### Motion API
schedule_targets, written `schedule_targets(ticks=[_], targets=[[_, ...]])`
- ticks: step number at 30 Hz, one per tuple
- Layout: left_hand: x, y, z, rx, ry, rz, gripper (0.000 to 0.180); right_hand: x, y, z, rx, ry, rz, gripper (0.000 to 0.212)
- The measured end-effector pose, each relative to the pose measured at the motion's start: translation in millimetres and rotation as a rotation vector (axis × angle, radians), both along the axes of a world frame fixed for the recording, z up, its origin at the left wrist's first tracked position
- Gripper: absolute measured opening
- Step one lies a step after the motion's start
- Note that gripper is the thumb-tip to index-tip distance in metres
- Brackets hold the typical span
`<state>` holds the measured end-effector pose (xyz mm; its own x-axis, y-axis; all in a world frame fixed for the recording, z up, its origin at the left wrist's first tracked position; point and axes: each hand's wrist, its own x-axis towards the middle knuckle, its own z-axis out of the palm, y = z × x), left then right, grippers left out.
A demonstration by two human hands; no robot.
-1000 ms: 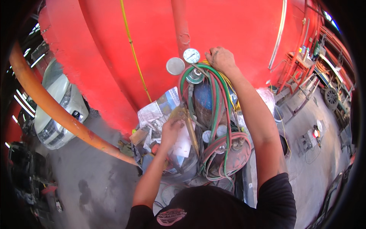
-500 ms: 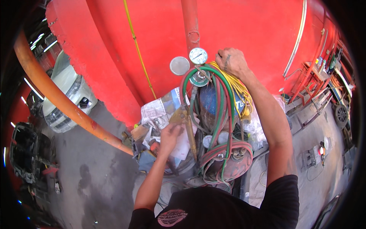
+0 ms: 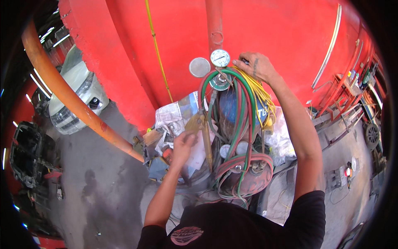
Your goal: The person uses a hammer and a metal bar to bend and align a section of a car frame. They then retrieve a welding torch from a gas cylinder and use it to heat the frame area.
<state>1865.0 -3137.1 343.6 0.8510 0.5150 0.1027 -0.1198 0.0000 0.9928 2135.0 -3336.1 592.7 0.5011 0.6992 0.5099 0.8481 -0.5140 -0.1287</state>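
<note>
Right hand (image 3: 253,66) grips the valve atop the blue gas cylinder (image 3: 232,112), left hand (image 3: 182,143) clasps the brass torch (image 3: 203,128) beside it; opening gas likely comes next.

The grey concrete floor (image 3: 103,191) (stained dark in patches) carries a white car (image 3: 76,93) and red gas cylinder (image 3: 248,178).

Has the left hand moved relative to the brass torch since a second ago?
No. The left hand stays by the brass torch, left of the blue cylinder; only the camera view shifted.
</note>
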Motion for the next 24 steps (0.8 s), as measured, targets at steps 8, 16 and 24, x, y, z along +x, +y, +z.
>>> schedule_targets(ticks=[8, 16, 24], targets=[[-5.6, -3.5, 5.4, 0.04, 0.01, 0.085, 0.038, 4.8, -8.2, -17.4, 0.236, 0.01, -0.07, 0.047], [6.7, -6.9, 8.1, 0.093, -0.04, 0.045, 0.042, 1.5, -8.5, -28.3, 0.369, -0.007, 0.026, 0.047], [13.4, -10.9, 26.1, 0.116, -0.072, 0.031, 0.039, 0.8, -8.0, -28.1, 0.365, 0.015, -0.02, 0.048]])
